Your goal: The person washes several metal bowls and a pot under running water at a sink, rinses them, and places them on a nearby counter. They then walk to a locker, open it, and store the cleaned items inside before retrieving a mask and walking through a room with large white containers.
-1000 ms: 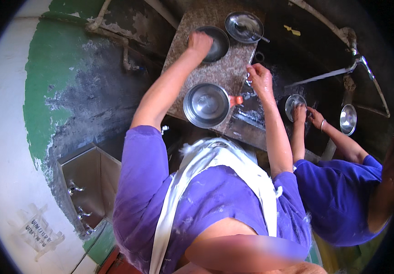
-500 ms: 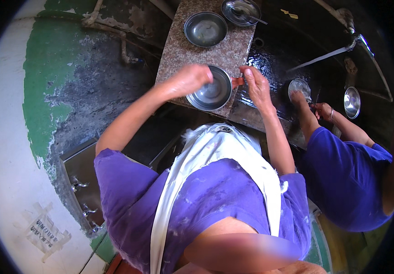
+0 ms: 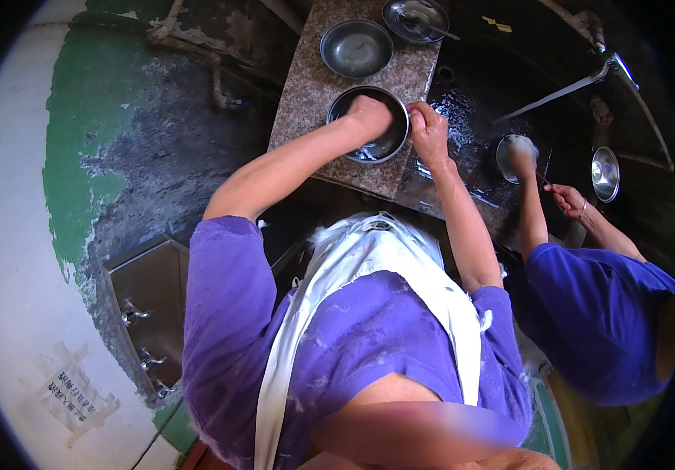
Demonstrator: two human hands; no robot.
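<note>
A round metal saucepan [image 3: 388,144] stands near the front edge of the speckled stone counter [image 3: 294,129]. My left hand [image 3: 370,116] reaches down inside it, its fingers curled together. What those fingers hold, if anything, is hidden. At the pan's right side my right hand [image 3: 429,131] is closed round the handle, which it now covers almost wholly. Beyond the pan sits a metal bowl [image 3: 356,48] with small bits of residue in it. Another metal bowl [image 3: 412,17] with a spoon [image 3: 441,32] lies farther back to the right.
At right, a co-worker's hand [image 3: 522,157] is inside a metal pan [image 3: 506,159]; the other [image 3: 568,200] grips its handle. A wet dark basin [image 3: 463,125] adjoins the counter. A tap spout [image 3: 549,100] crosses above it. A shiny metal bowl [image 3: 605,174] stands far right.
My left hand has gone from the rim down into the saucepan. My right hand has closed farther over the handle, close to the rim. The pan has shifted slightly away and tilted.
</note>
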